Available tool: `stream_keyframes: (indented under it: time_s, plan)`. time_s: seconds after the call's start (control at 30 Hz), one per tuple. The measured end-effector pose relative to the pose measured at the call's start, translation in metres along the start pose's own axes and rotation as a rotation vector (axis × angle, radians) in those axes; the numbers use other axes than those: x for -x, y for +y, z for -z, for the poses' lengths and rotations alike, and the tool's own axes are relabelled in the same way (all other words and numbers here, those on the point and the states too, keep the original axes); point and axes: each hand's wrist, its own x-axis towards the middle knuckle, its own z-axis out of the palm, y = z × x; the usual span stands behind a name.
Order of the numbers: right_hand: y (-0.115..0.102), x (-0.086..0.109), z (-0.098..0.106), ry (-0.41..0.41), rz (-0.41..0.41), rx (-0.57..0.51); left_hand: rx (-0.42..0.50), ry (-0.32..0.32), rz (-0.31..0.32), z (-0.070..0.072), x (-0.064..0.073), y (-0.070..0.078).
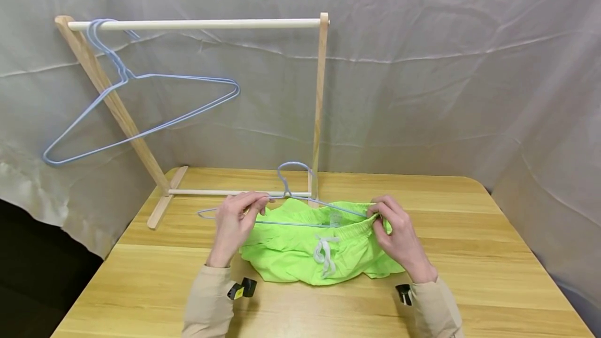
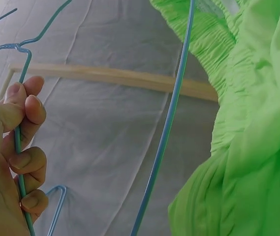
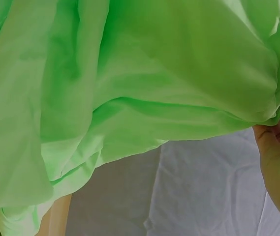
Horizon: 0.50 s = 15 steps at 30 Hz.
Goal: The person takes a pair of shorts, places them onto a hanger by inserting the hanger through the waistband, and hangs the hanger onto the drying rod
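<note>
Lime-green drawstring shorts [image 1: 291, 265] rest on the worktop [image 1: 474, 254], their waistband [image 1: 354, 229] pinched in the fingers of the right hand [image 1: 398, 231] while those of the left hand [image 1: 232, 225] hold a blue wire hanger [image 2: 168, 123], whose inserted end might snag the elastic if pushed askew.

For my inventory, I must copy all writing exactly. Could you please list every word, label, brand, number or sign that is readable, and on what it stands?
No readable text in any view.
Pale patch, perhaps a label, inside the green garment: too small and blurred to read.
Yellow patch on the black device by the left sleeve: too small to read.
</note>
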Motion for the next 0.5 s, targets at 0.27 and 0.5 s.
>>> stream_keyframes:
  time_s: [0.27,0.5]
  plan:
    - [-0.002,-0.001,0.0,-0.01,-0.007,-0.023,-0.009,-0.009,-0.005,-0.009,0.001,0.005]
    - [-0.004,-0.002,-0.002,-0.012,-0.018,-0.064,0.01,-0.028,-0.025,-0.019,0.002,0.011]
